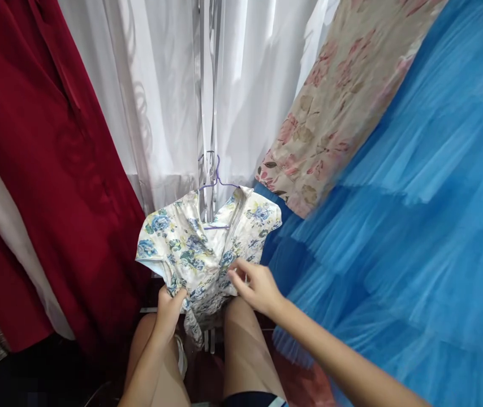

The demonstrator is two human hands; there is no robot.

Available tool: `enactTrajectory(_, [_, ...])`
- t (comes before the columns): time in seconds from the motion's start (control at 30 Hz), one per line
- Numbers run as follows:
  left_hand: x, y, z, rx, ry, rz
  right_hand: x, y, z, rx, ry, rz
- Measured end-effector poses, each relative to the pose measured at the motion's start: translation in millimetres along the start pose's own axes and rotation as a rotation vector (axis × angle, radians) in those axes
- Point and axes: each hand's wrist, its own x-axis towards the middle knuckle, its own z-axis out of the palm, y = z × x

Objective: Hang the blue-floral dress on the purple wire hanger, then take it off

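Observation:
A white dress (194, 249) with blue flowers, short sleeves and a V-neck hangs from a thin purple hanger (217, 180) in front of me. Its lower part bunches down between my knees. My left hand (170, 308) grips the fabric at the garment's left side, thumb on top. At the right front, near the waist, my right hand (256, 285) touches the cloth with thumb and forefinger brought close together. Whether a fold of fabric lies between those fingertips is too small to make out.
White curtains (165, 102) with hanging straps are behind the hanger. Red cloth (76, 198) hangs at left. A pink-flowered beige garment (309, 141) and a wide layered blue tulle skirt (415, 254) crowd the right. My bare legs (248, 350) are below.

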Motion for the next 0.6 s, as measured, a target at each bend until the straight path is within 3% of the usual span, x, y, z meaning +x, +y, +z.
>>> enactTrajectory(0.1, [-9, -1, -5.5, 0.051, -0.019, -0.019, 1, 5, 46, 0.222, -0.046, 0.251])
enactTrajectory(0.17, [-10, 1, -13.1, 0.075, -0.009, -0.044, 13, 8, 64, 0.398, 0.016, 0.270])
enactTrajectory(0.23, [-9, 4, -22.4, 0.084, 0.081, -0.011, 22, 9, 75, 0.533, 0.058, 0.273])
enactTrajectory(0.33, [-9, 7, -29.3, 0.101, 0.449, 0.306, 17, 5, 88, 0.636, 0.084, 0.321])
enactTrajectory(0.37, [-11, 6, -27.1, 0.134, 0.530, 0.448, 11, 3, 92, 0.663, 0.081, 0.340])
enactTrajectory(0.4, [-13, 3, -22.1, 0.187, 0.522, 0.577, 3, -1, 96, 0.691, 0.075, 0.354])
enactTrajectory(0.43, [-17, 0, -14.5, 0.252, 0.419, 0.672, -5, -5, 97, 0.725, 0.074, 0.363])
enactTrajectory(0.5, [-24, -7, 6.6, 0.349, 0.059, 0.721, -18, -15, 96, 0.808, 0.087, 0.367])
enactTrajectory(0.53, [-28, -10, 18.4, 0.359, -0.095, 0.687, -23, -19, 93, 0.851, 0.101, 0.366])
enactTrajectory(0.6, [-36, -12, 39.8, 0.306, -0.223, 0.570, -24, -26, 84, 0.915, 0.107, 0.365])
